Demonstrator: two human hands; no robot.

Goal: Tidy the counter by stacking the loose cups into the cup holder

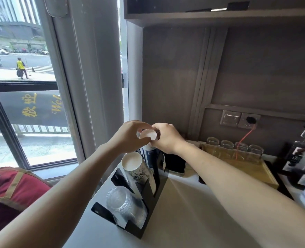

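Observation:
A black cup holder (149, 192) stands at the counter's left end with three slots. The far slot holds a blue-and-white paper cup stack (150, 156). A white paper cup (148, 135) sits upside down on top of that stack, its base facing me. My left hand (130, 136) and my right hand (166, 137) both grip this top cup from either side. The middle slot carries a white printed paper cup stack (136, 166). In the near slot lies a stack of clear plastic cups (124, 205).
A wooden tray (255, 169) with several upturned glass jars stands at the back right. A black box (175, 164) sits behind the holder. Bottles (302, 158) stand at the far right. Wall sockets (240, 119) with an orange cable hang above. A window is on the left.

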